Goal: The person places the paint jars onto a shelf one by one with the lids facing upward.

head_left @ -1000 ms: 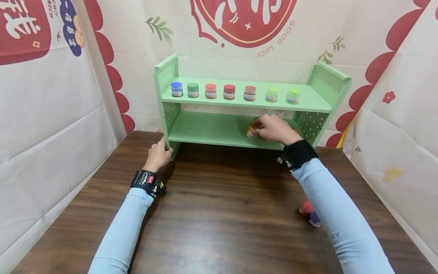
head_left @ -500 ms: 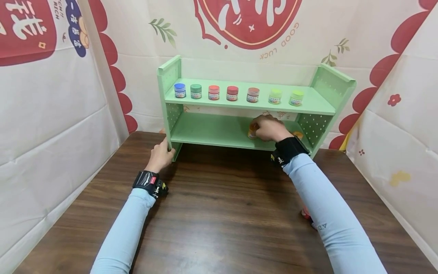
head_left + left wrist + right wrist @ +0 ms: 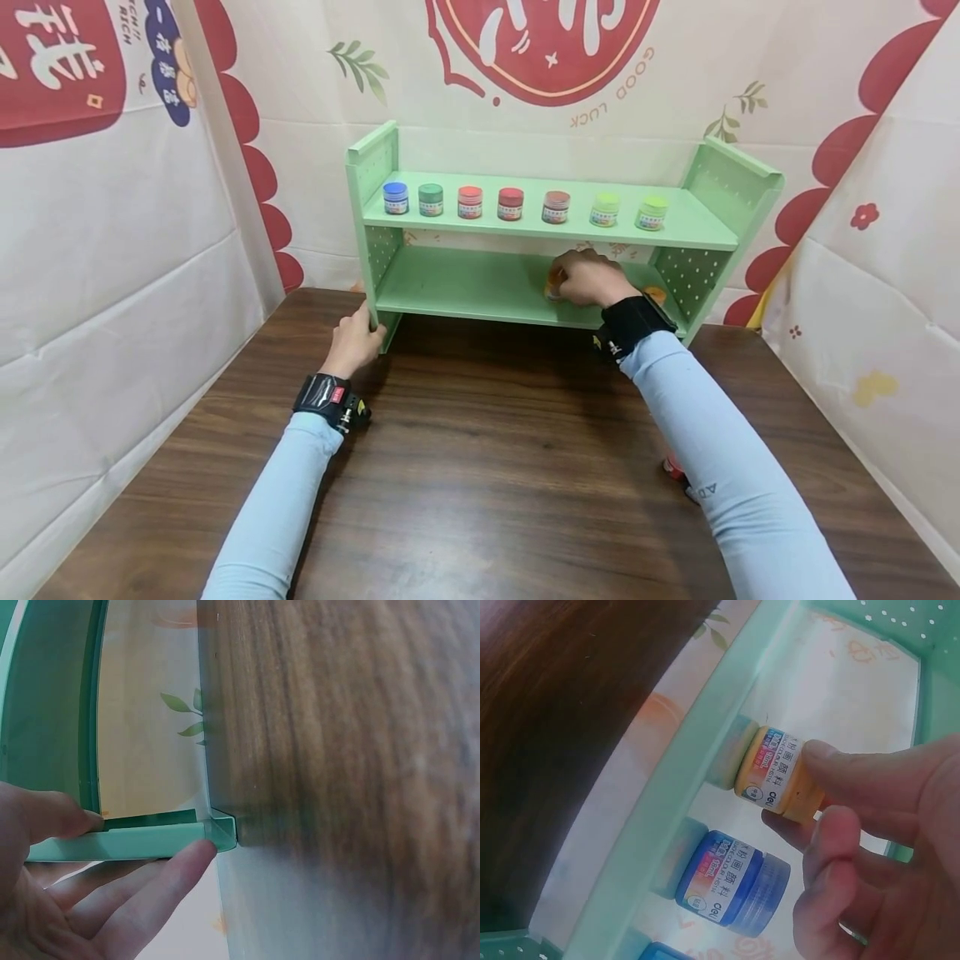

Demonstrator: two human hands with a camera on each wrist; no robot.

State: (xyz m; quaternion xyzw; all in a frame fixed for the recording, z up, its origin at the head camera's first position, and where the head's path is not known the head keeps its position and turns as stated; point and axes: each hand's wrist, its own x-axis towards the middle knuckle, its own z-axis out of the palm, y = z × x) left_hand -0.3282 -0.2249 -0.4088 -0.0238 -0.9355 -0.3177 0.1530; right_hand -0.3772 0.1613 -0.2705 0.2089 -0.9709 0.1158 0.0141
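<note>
A light green two-tier shelf (image 3: pixel 465 283) stands at the back of the table. My left hand (image 3: pixel 354 340) grips its left side panel low down; in the left wrist view the thumb lies on one face of the panel (image 3: pixel 127 844) and fingers on the other. On the lower tier, my right hand (image 3: pixel 592 279) pinches a small yellow paint jar (image 3: pixel 776 769) by its lid. The jar's base appears to rest on the tier. Beside it stands a blue paint jar (image 3: pixel 720 881), hidden behind the hand in the head view. An orange lid (image 3: pixel 655 294) shows past the right wrist.
Several paint jars line the upper tier, from a blue one (image 3: pixel 395 198) to a lime green one (image 3: pixel 651 213). A red jar (image 3: pixel 673 467) on the brown table (image 3: pixel 480 467) is partly covered by my right forearm. Printed cloth (image 3: pixel 525 142) hangs behind the shelf.
The yellow jar has gone from tilted to upright in my right hand. The right forearm has shifted left, covering more of the jars on the table. My left hand keeps its grip.
</note>
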